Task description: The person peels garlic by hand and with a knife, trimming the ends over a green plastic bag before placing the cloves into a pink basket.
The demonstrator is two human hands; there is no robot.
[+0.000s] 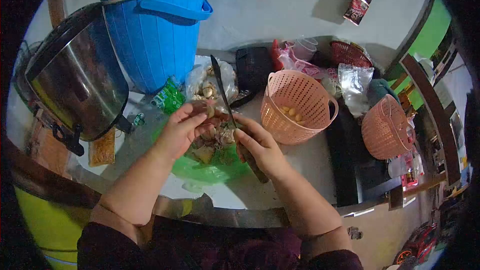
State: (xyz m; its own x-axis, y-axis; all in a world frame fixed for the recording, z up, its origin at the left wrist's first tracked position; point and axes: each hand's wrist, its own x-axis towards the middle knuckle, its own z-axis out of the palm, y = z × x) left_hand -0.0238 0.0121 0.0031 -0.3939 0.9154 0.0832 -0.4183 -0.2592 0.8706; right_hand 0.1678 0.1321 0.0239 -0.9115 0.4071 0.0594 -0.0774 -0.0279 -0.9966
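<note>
Pinched between the fingers of my left hand (182, 127) is a small garlic clove (210, 112), partly covered by the fingertips. My right hand (260, 147) is closed round the handle of a knife (220, 82). Its dark blade points up and away, just right of the clove, and the handle end sticks out below my palm. Under both hands, dry skins and peelings (207, 152) lie on a spread green plastic bag (215, 172). To the right, a pink perforated basket (280, 87) has several pale yellow peeled cloves (292, 114) at its bottom.
A clear bag of unpeeled bulbs (209, 87) and a green packet (170, 95) lie beyond my hands. A tall blue cooler (152, 35) and a large dark pot (82, 70) stand at left. Another pink basket (385, 130) stands at right.
</note>
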